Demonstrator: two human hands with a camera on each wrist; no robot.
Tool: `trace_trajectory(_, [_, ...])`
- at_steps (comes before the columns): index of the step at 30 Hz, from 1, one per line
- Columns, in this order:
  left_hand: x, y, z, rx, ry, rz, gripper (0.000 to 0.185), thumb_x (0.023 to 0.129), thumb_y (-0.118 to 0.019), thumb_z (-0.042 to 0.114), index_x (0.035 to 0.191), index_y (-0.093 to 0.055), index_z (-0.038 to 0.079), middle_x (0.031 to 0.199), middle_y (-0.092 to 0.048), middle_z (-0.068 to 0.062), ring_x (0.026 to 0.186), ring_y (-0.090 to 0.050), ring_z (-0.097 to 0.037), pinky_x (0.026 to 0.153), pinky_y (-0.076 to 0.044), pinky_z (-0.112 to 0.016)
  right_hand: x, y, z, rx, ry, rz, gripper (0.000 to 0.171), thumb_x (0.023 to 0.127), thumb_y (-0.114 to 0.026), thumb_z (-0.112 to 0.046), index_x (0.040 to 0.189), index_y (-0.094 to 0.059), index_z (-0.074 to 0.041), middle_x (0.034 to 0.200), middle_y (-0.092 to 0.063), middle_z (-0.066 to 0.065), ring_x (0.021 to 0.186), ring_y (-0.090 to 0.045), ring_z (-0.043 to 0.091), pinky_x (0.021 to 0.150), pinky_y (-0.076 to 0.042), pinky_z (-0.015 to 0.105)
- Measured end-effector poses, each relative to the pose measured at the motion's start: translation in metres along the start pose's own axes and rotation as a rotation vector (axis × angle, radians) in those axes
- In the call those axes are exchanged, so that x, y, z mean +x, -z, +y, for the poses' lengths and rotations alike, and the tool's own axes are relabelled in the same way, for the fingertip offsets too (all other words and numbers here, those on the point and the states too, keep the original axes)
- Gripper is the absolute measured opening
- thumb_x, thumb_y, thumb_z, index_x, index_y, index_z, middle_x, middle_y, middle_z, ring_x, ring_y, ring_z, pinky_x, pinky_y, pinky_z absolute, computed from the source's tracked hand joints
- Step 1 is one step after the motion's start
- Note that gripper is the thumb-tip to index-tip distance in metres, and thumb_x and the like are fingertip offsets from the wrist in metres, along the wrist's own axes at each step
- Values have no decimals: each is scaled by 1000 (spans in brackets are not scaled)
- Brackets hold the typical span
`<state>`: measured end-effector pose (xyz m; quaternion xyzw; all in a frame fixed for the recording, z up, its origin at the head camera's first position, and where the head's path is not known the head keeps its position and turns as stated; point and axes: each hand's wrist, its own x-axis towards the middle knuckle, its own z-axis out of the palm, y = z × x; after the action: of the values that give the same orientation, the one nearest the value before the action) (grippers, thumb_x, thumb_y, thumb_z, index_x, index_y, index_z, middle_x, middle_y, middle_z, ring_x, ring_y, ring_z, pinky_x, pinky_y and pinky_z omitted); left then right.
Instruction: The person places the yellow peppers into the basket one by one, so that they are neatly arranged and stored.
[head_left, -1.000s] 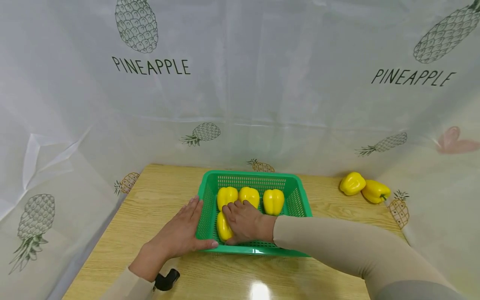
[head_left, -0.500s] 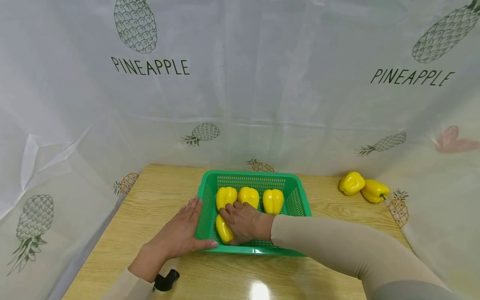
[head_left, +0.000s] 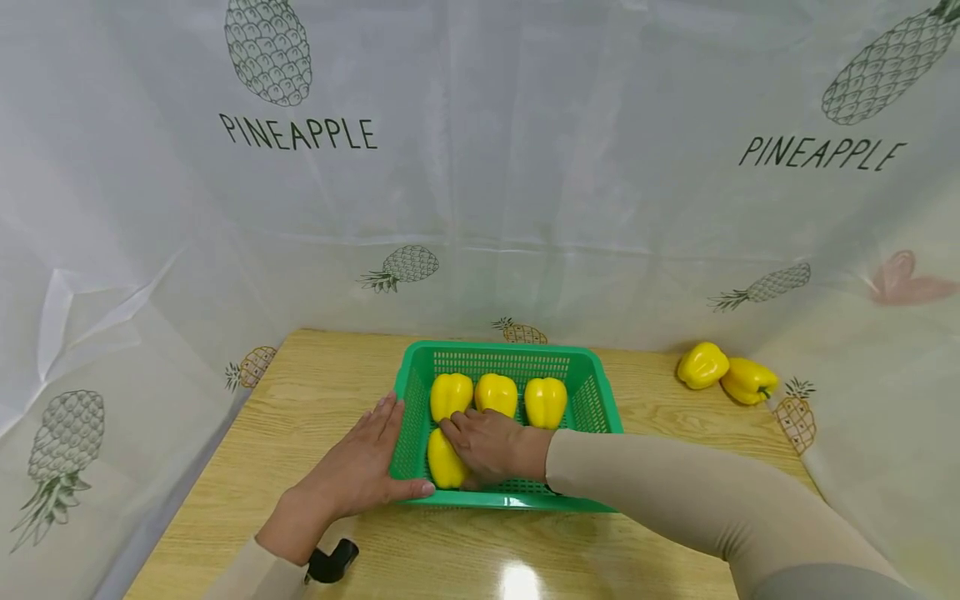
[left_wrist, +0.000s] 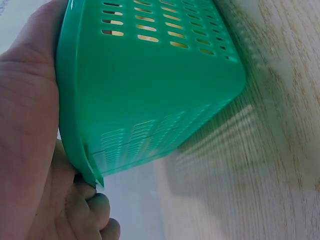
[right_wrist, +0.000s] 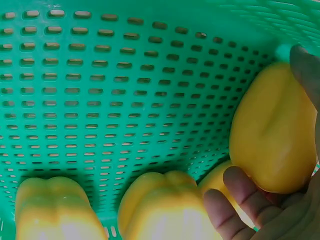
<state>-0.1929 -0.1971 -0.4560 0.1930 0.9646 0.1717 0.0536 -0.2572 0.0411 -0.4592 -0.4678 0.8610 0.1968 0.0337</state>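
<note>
Right hand grips pepper (inside basket).

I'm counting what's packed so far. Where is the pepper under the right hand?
In the head view, that yellow bell pepper lies in the green basket's near-left corner, in front of the row of three peppers, with the right hand on it.

Staged recording booth: pineapple-print curtain enclosing wooden table

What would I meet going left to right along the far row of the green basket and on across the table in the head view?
Left yellow bell pepper in the basket → middle yellow pepper → right yellow pepper → green plastic basket's right wall → two loose yellow peppers on the wooden table.
</note>
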Motion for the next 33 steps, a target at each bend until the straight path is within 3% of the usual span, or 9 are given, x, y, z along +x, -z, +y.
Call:
trace_trajectory(6, [0,-1,0,-7,-2,7,128,85,-68,80,165,-19,-8,174,-16,-26,162,-18,-40,129,-24,-59,0,-1,1,39,-13,3,85,88,-64,-80,140,-45,-15,123,-62,-3,106,-62,11,91,-57,25])
trace_trajectory(16, [1,-1,1,-11,5,12,126,86,-73,74,165,-20,-8,174,-16,-27,162,-19,-40,129,-24,-59,-1,-1,2,85,-14,-6,94,89,-61,-80,150,-40,-12,125,-63,-3,109,-62,11,94,-56,27])
trace_trajectory(26, [0,-1,2,-21,10,-7,125,86,-72,75,165,-19,-7,174,-16,-26,162,-20,-40,129,-23,-59,-5,-6,4,-60,-8,88,90,86,-54,-89,140,-45,-17,121,-55,-2,106,-56,14,88,-54,27])
trace_trajectory(33, [0,1,3,-26,12,-12,125,86,-72,74,165,-19,-7,174,-15,-26,162,-20,-40,129,-24,-60,-9,-6,5,-132,-4,126,95,87,-47,-91,145,-44,-16,125,-56,-1,110,-56,15,91,-53,29])
